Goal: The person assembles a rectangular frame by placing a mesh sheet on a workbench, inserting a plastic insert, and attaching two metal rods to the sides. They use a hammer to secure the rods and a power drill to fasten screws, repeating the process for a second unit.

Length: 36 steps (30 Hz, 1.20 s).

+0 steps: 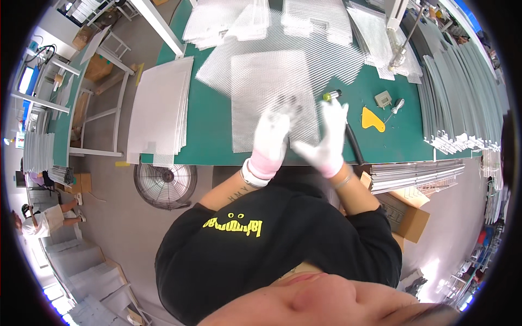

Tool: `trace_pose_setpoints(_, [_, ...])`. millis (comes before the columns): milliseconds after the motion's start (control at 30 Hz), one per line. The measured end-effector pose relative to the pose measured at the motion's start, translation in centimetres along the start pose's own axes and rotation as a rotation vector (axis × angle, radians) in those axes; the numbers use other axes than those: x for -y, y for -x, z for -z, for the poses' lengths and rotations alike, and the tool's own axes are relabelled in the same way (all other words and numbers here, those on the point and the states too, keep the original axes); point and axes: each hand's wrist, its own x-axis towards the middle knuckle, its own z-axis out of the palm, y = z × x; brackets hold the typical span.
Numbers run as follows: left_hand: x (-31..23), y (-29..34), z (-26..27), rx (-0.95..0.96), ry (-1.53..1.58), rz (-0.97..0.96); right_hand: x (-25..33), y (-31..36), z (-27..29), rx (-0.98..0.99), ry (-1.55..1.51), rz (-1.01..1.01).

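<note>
Both my hands wear white gloves with pink cuffs. My left hand point(271, 133) is over a translucent mesh sheet point(247, 81) on the green table, its fingers smeared by motion with dark spots around their tips. I cannot tell whether it grips anything. To its right, my right hand point(329, 133) stands open, thumb apart from the fingers, nothing visible in it. Just beyond its fingertips lies a green-and-black tool end point(333, 95). A black handle point(353, 144) shows beside the wrist; the hand hides whether the two join. Under the front sheet, a larger mesh sheet point(217, 68) lies askew.
A stack of pale sheets point(159, 108) lies left, with more mesh stacks point(223, 19) at the back. To the right are a yellow scraper point(372, 119), a small grey device point(383, 99) and upright packed grey panels point(462, 92). A floor fan point(166, 186) stands below the table edge.
</note>
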Motion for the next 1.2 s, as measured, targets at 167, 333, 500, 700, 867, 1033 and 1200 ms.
trace_pose_setpoints(167, [-4.3, -0.9, 4.8, -0.247, -0.008, 0.278, 0.9, -0.9, 3.6, 0.038, 0.265, -0.202])
trace_pose_setpoints(333, [-5.3, 0.3, 9.6, -0.073, -0.217, 0.355, 1.0, -2.6, 4.5, 0.374, -0.197, -0.721])
trace_pose_setpoints(500, [-4.1, -0.3, 8.2, -0.231, -0.736, 0.173, -1.3, -0.7, 1.1, 0.222, -0.021, -0.438])
trace_pose_setpoints(700, [-3.0, -1.2, 9.4, -0.039, -1.353, 0.058, -2.2, -0.8, -0.2, 0.307, 0.006, -0.586])
trace_pose_setpoints(867, [-1.4, -1.2, 10.4, 0.039, -1.534, 0.217, -3.0, 0.9, -2.1, 0.391, 0.117, -0.595])
trace_pose_setpoints(1033, [-1.2, -1.1, 10.8, 0.051, -1.581, 0.204, -3.9, 1.8, -2.7, 0.354, 0.145, -0.442])
trace_pose_setpoints(1200, [-0.9, -1.2, 11.4, 0.065, -1.580, 0.200, -3.9, 1.6, -2.5, 0.424, 0.106, -0.512])
